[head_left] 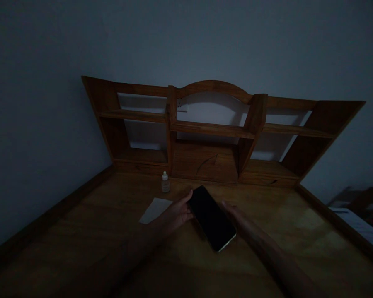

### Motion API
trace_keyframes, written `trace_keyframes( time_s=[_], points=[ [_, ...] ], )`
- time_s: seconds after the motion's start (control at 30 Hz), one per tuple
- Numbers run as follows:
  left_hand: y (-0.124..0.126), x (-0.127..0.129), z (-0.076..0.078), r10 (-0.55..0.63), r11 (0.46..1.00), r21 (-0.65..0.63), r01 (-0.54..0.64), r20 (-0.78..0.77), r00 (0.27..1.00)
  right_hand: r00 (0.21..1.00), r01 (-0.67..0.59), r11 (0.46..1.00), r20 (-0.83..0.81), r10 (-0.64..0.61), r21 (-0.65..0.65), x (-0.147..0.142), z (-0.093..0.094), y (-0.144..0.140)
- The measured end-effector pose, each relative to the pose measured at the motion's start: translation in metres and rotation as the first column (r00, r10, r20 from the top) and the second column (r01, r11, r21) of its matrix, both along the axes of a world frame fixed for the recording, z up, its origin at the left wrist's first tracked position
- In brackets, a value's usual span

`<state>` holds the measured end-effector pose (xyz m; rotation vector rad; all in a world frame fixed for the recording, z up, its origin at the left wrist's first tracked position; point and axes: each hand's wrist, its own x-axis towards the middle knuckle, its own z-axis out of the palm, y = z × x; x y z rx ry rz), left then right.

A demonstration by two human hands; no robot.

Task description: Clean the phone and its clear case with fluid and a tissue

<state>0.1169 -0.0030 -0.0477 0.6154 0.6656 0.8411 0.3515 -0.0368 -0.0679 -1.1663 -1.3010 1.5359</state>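
**Holding a smartphone (211, 219) over a wooden desktop (286, 209) — dim light**

Grasping the smartphone by the far end of its long left edge with the left hand (180, 210) — thumb at the rim, some fingers seemingly tucked beneath. Right hand (238, 215): at the long right edge, can't tell whether touching or just beside. Smartphone: in front of the hutch (217, 129), between both hands, tilted, dark face up; near end apparently clear of the wood, hard to confirm.

To do well: grip by the side rims, thumbs off the glass. Probably smooth, so best to support from below and steady the opposite edge with the right fingers. Stay low over the desktop in case of a slip. Avoid knocking the dropper bottle (165, 183) with the left wrist.

Counts: smartphone, one. Hands, two. Dropper bottle, one, upright with white cap. White sheet (155, 210), one, by the left forearm — paper or cloth, unclear. Hutch, one, with three bays. Drawer (270, 181) with visible handle, one, at right; left match too dark to confirm. Wall outlet (180, 103), one, behind the hutch.
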Motion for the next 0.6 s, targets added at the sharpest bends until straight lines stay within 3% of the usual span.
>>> trace_keyframes(
  time_s=[0.07, 0.13, 0.37, 0.6],
  points=[
    [0.002, 0.002, -0.004, 0.014, 0.999, -0.031, -0.013, 0.026, 1.000, 0.990, -0.138, 0.986, 0.002, 0.139, -0.096, -0.003, 0.004, -0.009],
    [0.002, 0.004, -0.006, 0.014, 0.999, -0.042, -0.012, 0.039, 0.999, 0.981, -0.193, 0.974, 0.003, 0.195, -0.122, -0.003, 0.007, -0.015],
    [-0.010, 0.010, 0.003, 0.027, 0.999, 0.035, -0.027, 0.019, 0.999, 0.956, -0.292, 0.950, -0.062, 0.287, -0.110, -0.004, 0.010, -0.018],
    [-0.017, 0.011, -0.003, -0.036, 0.990, 0.137, 0.027, 0.063, 0.997, 0.918, -0.396, 0.917, -0.039, 0.395, -0.041, -0.009, 0.012, -0.021]
  ],
)
